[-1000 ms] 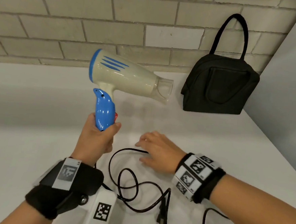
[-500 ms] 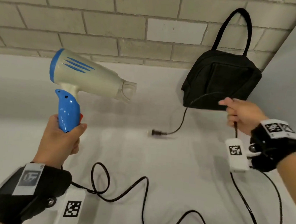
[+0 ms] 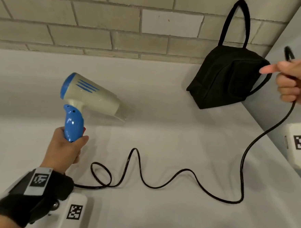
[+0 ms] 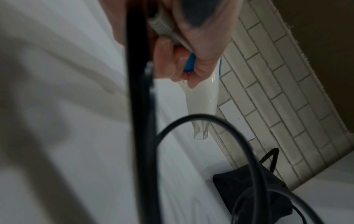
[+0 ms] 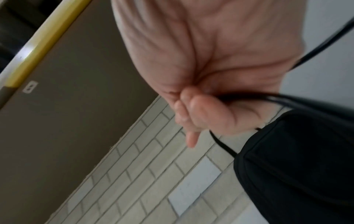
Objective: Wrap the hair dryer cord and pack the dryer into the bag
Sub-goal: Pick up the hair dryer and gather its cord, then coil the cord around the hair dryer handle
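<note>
The cord's (image 3: 242, 166) plug end was hidden, perhaps inside the right hand (image 3: 298, 83), itself cut by the head view's edge; the dryer's (image 3: 92, 97) clear nozzle smeared into blur

Soft even light, blurred wrist views, edge distortion

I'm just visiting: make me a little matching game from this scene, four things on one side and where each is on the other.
Things:
1. hair dryer
2. cord
3. bag
4. table

Places:
A. standing against the brick wall
B. gripped by its blue handle in the left hand
C. under everything, covered in white
D. snaking across the table up to the right hand

Pairs: 1-B, 2-D, 3-A, 4-C
</note>
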The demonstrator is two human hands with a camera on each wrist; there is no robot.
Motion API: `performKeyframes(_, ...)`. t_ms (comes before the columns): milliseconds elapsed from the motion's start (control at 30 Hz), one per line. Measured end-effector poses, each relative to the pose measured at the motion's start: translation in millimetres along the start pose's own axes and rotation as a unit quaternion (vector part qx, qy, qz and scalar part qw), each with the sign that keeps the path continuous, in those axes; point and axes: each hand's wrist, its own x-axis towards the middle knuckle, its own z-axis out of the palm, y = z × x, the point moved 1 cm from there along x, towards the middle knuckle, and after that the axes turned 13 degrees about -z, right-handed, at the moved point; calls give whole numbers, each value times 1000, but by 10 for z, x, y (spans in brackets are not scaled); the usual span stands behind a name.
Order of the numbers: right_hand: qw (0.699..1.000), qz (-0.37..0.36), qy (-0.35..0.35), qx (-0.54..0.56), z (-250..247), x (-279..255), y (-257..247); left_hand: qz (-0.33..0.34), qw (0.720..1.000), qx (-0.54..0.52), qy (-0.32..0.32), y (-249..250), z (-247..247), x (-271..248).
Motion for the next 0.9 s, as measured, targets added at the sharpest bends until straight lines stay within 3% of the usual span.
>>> performKeyframes(133, 997, 15, -3, -70, 282, -31, 196, -23, 999, 0, -28, -6, 173, -2)
performKeyframes(400, 973, 83, -99, -193, 941, -175, 652, -58, 997, 5, -51, -65, 410, -20)
performKeyframes(467, 942, 103, -131, -292, 1028, -145, 791, -67, 996, 5, -57, -78, 455, -13)
performKeyframes(500, 909, 111, -151, -372, 1040, -121, 879, -71, 996, 5, -60, -86, 472, -7)
performKeyframes(533, 857, 115, -169, -473, 1034, -109, 947, -74, 995, 5, -63, -93, 484, 5)
performKeyframes(600, 750, 65, -156, -640, 986, -133, 1012, -83, 994, 6, -64, -113, 501, 37)
performKeyframes(633, 737, 14, -132, -662, 992, -173, 983, -87, 994, 5, -66, -128, 508, 52)
performKeyframes(667, 756, -49, -107, -643, 1019, -227, 930, -90, 994, 1, -69, -143, 521, 72)
performKeyframes(733, 827, -190, -82, -523, 1162, -387, 812, -91, 993, -3, -73, -173, 552, 111)
performKeyframes(767, 833, -256, -102, -479, 1280, -477, 784, -90, 993, 1, -71, -176, 566, 127)
performKeyframes(833, 804, -326, -193, -457, 1551, -615, 861, -87, 994, 12, -69, -176, 589, 148)
performKeyframes(900, 770, -324, -288, -467, 1823, -690, 1008, -87, 993, 33, -76, -183, 589, 142)
